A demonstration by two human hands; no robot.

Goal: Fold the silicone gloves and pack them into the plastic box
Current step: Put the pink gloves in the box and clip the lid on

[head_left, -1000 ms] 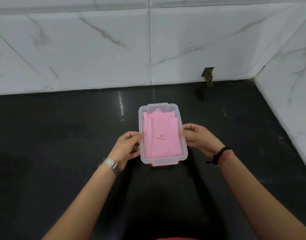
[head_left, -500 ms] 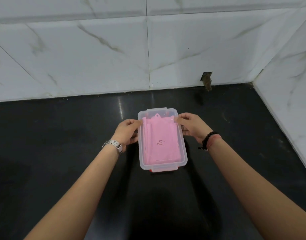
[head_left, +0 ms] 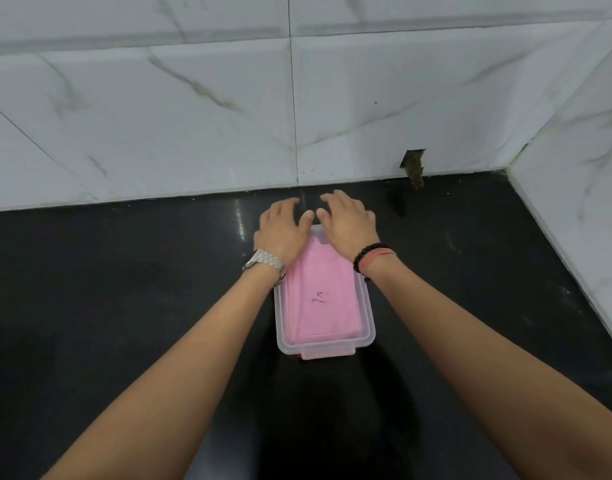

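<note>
The folded pink silicone gloves lie flat inside the clear rectangular plastic box on the black glossy tabletop. The left hand and right hand reach over the box's far end, fingers straight and slightly apart, gripping nothing

Single view, head-worn, wide-angle. Looks forward and steeply down from above the person's forearms onto a black counter. Faces the far marble wall; a side wall closes the right. Close range: both arms enter from the near edge, box centre frame. No second view to compare.
</note>
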